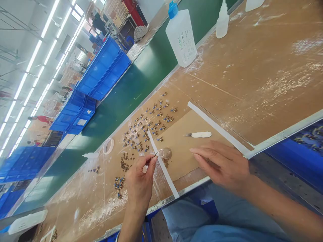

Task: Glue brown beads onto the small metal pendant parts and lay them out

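One small piece [155,154] is pinched by the left hand [139,176] just beside the cup [167,154] in the head view. Across the cup, the right hand [224,164] has its fingertips close together; whether they grip anything I cannot tell. The piece could slip and drop, as the pinch looks slight. It appears thin and dark.

The pieces [146,148] are blue and tan, tape [219,129] white, tabletop [252,60] brown, belt [151,65] green.
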{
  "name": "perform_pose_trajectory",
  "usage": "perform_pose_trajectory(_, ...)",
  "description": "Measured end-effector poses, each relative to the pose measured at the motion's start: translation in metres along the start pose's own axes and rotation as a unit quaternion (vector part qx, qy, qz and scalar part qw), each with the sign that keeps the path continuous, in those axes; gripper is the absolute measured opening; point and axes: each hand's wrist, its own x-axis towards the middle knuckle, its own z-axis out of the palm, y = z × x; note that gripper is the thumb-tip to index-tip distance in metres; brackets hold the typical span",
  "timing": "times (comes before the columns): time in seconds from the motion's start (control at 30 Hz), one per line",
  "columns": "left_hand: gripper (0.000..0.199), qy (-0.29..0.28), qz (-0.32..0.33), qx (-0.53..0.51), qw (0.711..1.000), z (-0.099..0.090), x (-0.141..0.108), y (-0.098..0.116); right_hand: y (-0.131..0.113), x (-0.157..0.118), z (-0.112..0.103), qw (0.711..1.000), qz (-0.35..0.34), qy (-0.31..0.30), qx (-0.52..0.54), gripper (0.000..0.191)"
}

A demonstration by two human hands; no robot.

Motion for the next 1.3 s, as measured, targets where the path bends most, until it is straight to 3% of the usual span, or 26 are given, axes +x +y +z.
perform_pose_trajectory(0.5,0.018,0.016,0.006,0.05,0.999,0.002,0.002,0.012,0.001,0.001,-0.001,1.0,0.0,-0.002,0.011,0.023)
perform_pose_trajectory(0.63,0.02,0.042,-0.041,0.014,0.998,-0.008,-0.01,0.012,0.003,0.001,0.0,1.0,0.001,0.008,0.007,0.022)
perform_pose_trajectory(0.73,0.025,0.086,-0.108,-0.023,0.99,-0.022,-0.027,-0.007,0.002,0.001,-0.002,1.0,0.001,0.006,-0.001,0.023)
perform_pose_trajectory(0.87,0.032,0.147,-0.187,-0.064,0.969,-0.042,-0.055,-0.048,0.0,0.001,-0.005,1.0,0.0,-0.013,-0.023,0.021)
perform_pose_trajectory(1.0,0.037,0.151,-0.229,-0.072,0.959,-0.049,-0.077,-0.082,0.002,-0.003,-0.007,0.996,0.003,-0.052,-0.067,0.011)
perform_pose_trajectory(1.1,0.037,0.154,-0.241,-0.089,0.954,-0.046,-0.084,-0.092,0.006,-0.012,-0.005,0.992,0.039,-0.086,-0.08,0.021)
perform_pose_trajectory(1.17,0.035,0.146,-0.24,-0.099,0.955,-0.042,-0.083,-0.093,0.008,-0.019,-0.003,0.993,0.062,-0.058,-0.081,0.027)
perform_pose_trajectory(1.3,0.029,0.131,-0.234,-0.079,0.96,-0.038,-0.076,-0.091,0.006,-0.021,-0.002,0.992,0.076,-0.057,-0.085,0.016)
